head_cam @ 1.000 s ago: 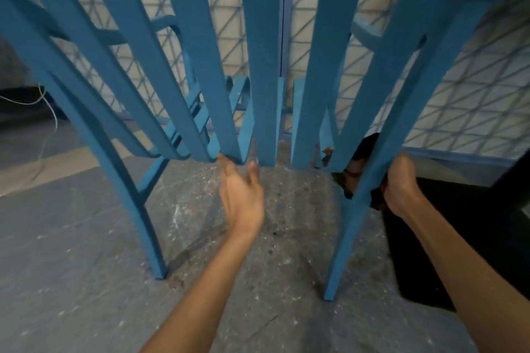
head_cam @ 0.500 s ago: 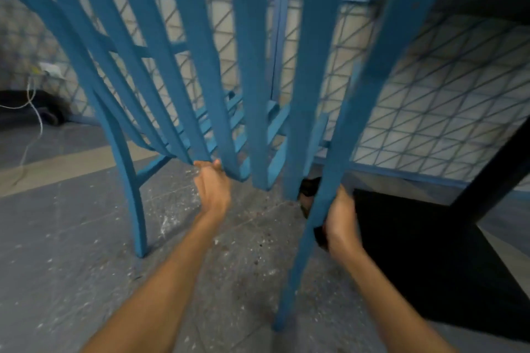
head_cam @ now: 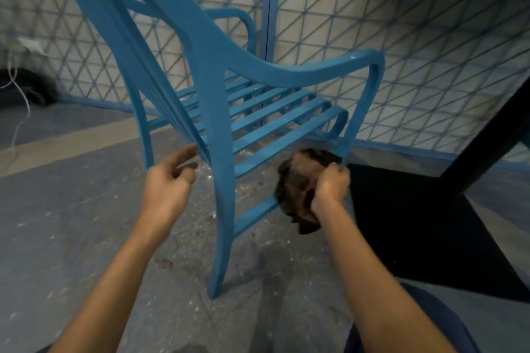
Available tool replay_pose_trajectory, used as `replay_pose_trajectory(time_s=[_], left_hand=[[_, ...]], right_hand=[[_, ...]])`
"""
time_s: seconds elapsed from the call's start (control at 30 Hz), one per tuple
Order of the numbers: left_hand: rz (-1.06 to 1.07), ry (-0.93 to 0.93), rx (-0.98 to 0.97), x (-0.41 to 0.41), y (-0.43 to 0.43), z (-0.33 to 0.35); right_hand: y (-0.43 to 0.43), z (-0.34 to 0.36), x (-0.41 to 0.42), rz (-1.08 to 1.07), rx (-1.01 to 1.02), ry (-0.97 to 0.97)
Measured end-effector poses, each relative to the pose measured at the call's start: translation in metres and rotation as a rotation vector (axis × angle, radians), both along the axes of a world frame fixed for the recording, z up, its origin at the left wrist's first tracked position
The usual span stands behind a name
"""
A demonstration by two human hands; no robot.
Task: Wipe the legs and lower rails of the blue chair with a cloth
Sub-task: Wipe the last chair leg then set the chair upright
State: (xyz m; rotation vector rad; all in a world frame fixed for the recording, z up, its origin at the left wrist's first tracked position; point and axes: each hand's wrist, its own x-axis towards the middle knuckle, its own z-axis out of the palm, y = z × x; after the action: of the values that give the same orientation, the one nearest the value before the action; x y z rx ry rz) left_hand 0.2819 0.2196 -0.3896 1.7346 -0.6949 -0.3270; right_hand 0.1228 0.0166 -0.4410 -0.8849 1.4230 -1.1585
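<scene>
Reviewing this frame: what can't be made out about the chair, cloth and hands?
- Head view: the blue chair has its backrest top cut off by the upper edge.
- The front leg is hidden lower down by the cloth and right hand.
- The left hand has blurred fingers, so contact with the back slats is unclear.

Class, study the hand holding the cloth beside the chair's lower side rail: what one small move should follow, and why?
Probably slide the cloth along the lower side rail toward the rear leg. The right hand grips it bunched at the rail's front end, and the rest of that rail lies uncovered; the left hand hovers by the back slats.
</scene>
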Motion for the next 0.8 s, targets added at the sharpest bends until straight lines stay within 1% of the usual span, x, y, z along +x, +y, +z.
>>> replay_pose_trajectory(time_s=[0.07,0.13,0.23,0.33,0.47,0.53,0.6,0.67,0.73,0.8], left_hand=[[-0.052,-0.004,-0.086,-0.024,0.011,-0.001],[-0.078,-0.086,-0.094,-0.041,0.012,-0.003],[0.043,-0.199,-0.049,-0.051,0.001,-0.008],[0.156,-0.293,-0.026,-0.049,-0.011,-0.009],[0.199,-0.375,0.020,-0.042,-0.019,-0.014],[0.200,-0.396,0.013,-0.040,-0.020,-0.014],[0.219,-0.406,0.050,-0.033,-0.022,-0.011],[0.256,-0.378,0.100,-0.022,-0.024,-0.008],[0.261,-0.308,0.087,-0.008,-0.022,-0.004],[0.218,-0.229,0.057,0.011,-0.013,-0.001]], right_hand=[[-0.025,-0.009,-0.013,-0.017,0.089,0.036],[-0.038,-0.020,-0.016,-0.026,0.159,0.066],[-0.034,-0.041,-0.001,0.004,0.229,0.052],[-0.019,-0.053,0.026,0.122,0.268,-0.029],[-0.014,-0.057,0.047,0.289,0.342,-0.081],[-0.018,-0.057,0.049,0.299,0.369,-0.104],[-0.020,-0.057,0.051,0.265,0.366,-0.147],[-0.014,-0.057,0.055,0.245,0.370,-0.183],[-0.004,-0.059,0.061,0.234,0.393,-0.221],[0.011,-0.062,0.067,0.215,0.406,-0.263]])
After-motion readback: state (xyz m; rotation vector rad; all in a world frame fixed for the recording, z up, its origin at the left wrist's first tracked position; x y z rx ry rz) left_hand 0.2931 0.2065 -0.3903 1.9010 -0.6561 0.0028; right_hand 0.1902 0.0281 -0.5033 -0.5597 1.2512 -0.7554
